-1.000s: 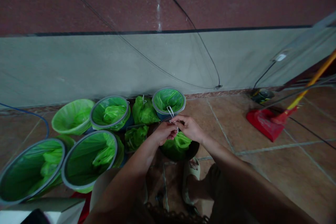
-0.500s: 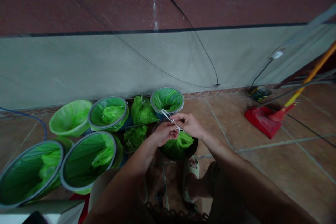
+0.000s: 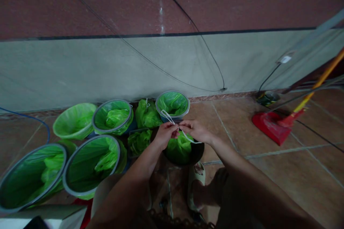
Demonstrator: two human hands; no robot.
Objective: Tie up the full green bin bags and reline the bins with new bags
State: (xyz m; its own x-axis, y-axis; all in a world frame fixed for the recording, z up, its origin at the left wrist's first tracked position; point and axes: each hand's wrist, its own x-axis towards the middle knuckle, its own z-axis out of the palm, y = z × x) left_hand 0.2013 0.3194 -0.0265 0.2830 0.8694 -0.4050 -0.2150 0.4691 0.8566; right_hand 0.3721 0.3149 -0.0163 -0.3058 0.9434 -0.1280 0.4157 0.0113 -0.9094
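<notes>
Both hands meet over a dark bin [image 3: 197,154] at my feet. My left hand [image 3: 166,135] is closed in a pinch on a white string [image 3: 167,115], whose loop sticks up beyond the fingers. From the other side my right hand [image 3: 195,130] pinches the same string, and a loose length hangs down to the right below it. Under the hands a gathered green plastic bag [image 3: 179,149] sits in the dark bin. Whether the string is knotted between the fingertips is hidden.
Several bins with green liners stand to the left, such as a grey-rimmed bin [image 3: 91,164]. A tied green bag [image 3: 147,113] rests by another lined bin [image 3: 172,104] at the wall. On the right lie a red dustpan [image 3: 271,125] and a black cable [image 3: 309,128].
My hands have drawn closer together on the string. Its loop now stands wider, and a free length has come out to the right, under my right hand.
</notes>
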